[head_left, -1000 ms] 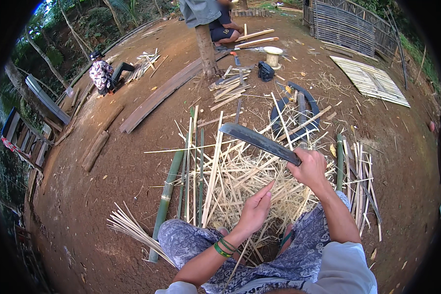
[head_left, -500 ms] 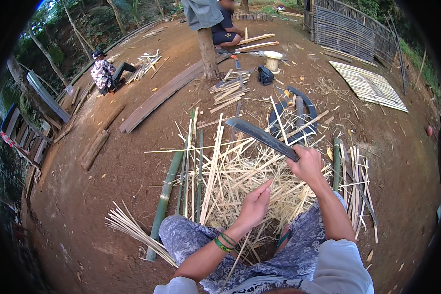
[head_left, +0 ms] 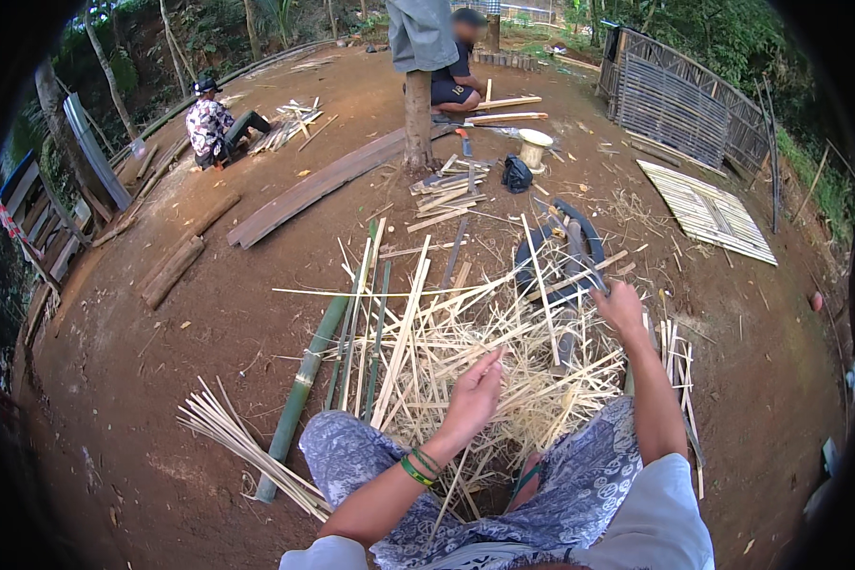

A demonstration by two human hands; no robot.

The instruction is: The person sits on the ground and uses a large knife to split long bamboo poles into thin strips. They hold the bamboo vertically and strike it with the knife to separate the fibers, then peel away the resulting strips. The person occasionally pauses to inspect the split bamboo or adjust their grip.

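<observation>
My right hand [head_left: 620, 309] is wrapped round the handle of a machete [head_left: 594, 274], raised over the right side of the shavings, its dark blade pointing away from me and seen nearly end-on. My left hand [head_left: 475, 394] pinches a thin bamboo strip [head_left: 455, 480], whose tail runs back between my knees. Beneath both hands spreads a heap of pale bamboo shavings [head_left: 518, 375]. Long split strips [head_left: 404, 332] lie across its left side. By my left knee rests a bundle of slender bamboo strips [head_left: 233, 432].
A green bamboo pole [head_left: 304, 380] lies left of the heap. Beyond the shavings are a black tyre [head_left: 591, 237], a black bag [head_left: 517, 175] and a pale spool [head_left: 534, 147]. A tree trunk [head_left: 418, 123] stands ahead. Two people sit or crouch farther off. A slatted bamboo panel [head_left: 708, 209] lies right.
The machete has swung from pointing left across the heap to pointing away from me. My right hand has moved slightly right, my left hand slightly left and nearer. The view has shifted.
</observation>
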